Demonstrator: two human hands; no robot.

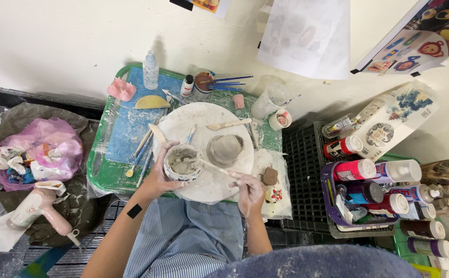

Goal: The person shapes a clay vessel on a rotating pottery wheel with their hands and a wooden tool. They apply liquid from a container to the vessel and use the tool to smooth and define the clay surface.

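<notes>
Here, the left hand (158,177) was wrapped around a small cup (182,162) of wet grey clay over the round white board (200,128). The right hand (248,191) pinched a thin stick (213,167) dipped in it. The cup looked light, slippery and easy to break, best held around its side.

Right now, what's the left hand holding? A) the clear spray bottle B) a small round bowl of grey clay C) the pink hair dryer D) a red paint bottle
B: the left hand cups the small round bowl of grey clay on the white round board, while the right hand points a thin stick tool into it; the hair dryer lies off to the left, untouched.
</notes>
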